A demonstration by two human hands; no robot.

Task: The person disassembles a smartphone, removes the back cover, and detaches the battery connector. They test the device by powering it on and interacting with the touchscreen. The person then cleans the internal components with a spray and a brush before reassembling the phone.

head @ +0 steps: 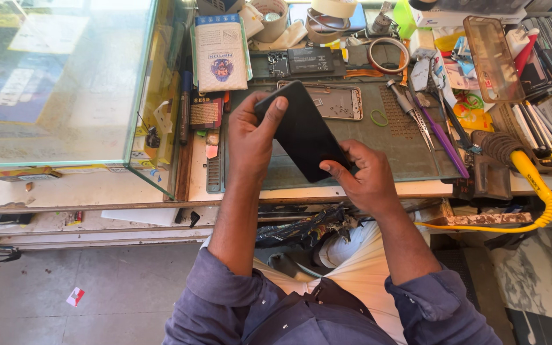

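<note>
Phone (305, 134): black slab tilted above the counter (327, 189), spanning both hands; likely stiff, smooth, slippery, fragile at the glass, best held by its long edges.
Left hand (248, 137): wrapped on the upper end, thumb across the face.
Right hand (365, 176): pinching the lower corner.
Beyond the hands: metal phone frame (333, 101), tweezers (416, 118).

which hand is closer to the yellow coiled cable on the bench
Right. The right hand grips the lower end of the black phone, on the side toward the yellow coiled cable. The left hand holds the phone's upper end, farther from it.
</note>
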